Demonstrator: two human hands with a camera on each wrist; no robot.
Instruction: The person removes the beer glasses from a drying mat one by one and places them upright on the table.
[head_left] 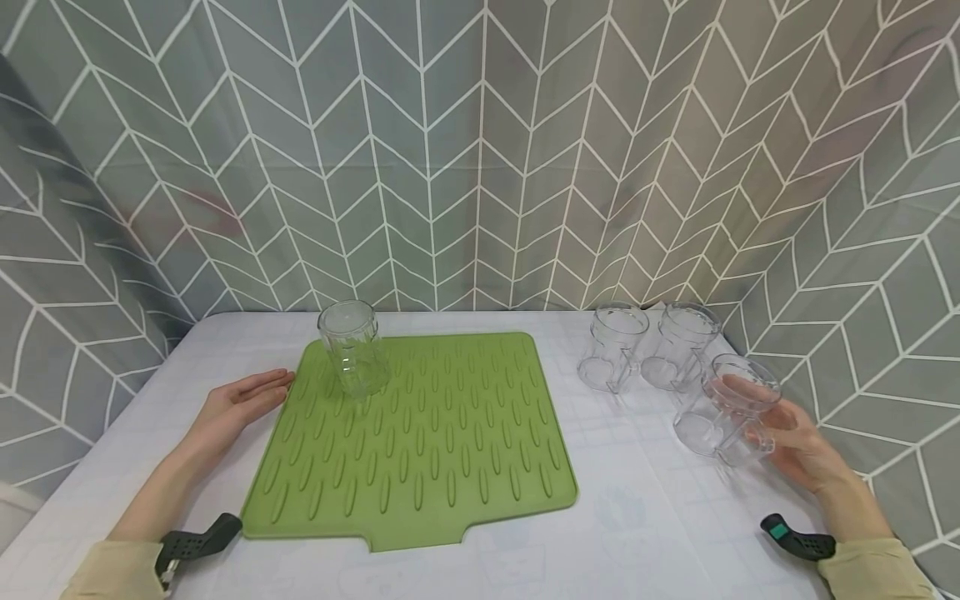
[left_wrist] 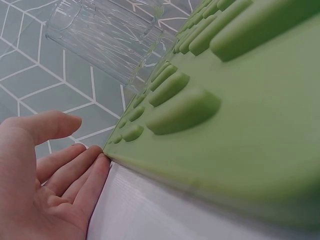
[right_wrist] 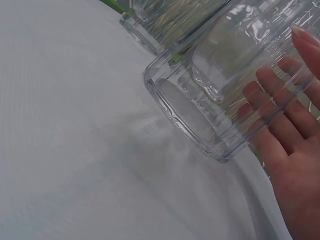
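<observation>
My right hand (head_left: 802, 446) is at the nearest clear glass mug (head_left: 723, 412) on the right side of the table. The right wrist view shows the fingers (right_wrist: 285, 120) curved round the far side of that mug (right_wrist: 200, 95), seen partly through the glass, with the thumb on the other side. The mug stands upright, its handle toward me. My left hand (head_left: 236, 408) rests at the left edge of the green ridged mat (head_left: 420, 433). Its fingers (left_wrist: 82, 172) are loosely extended, the tips at the mat's edge. Another glass mug (head_left: 356, 350) stands on the mat's back left corner.
Two more clear glass mugs, one (head_left: 613, 346) beside the mat and one (head_left: 678, 346) right of it, stand upright at the back right. A white cloth (head_left: 600, 542) covers the table. A patterned curtain (head_left: 465, 167) encloses the back and sides.
</observation>
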